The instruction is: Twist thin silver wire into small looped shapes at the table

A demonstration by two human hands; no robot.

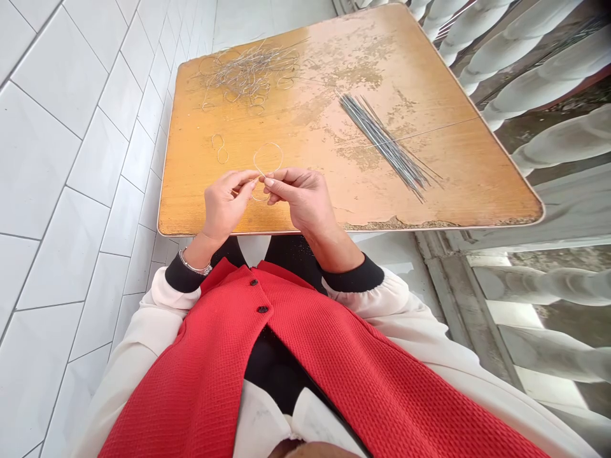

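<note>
Left grip (224,203) and right grip (298,200), pinched shut on a thin wire loop (268,159); straight wires (386,143) lie to their right on the counter (458,184).

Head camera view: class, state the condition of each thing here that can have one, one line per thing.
Left hand, pinching the wire loop.
Right hand, pinching the same loop.
Wire loop, bent into a figure eight.
Small wire figure eight, lying flat.
Wire tangle, loose heap.
Straight wires, parallel bunch.
Tabletop, worn and chipped.
</note>
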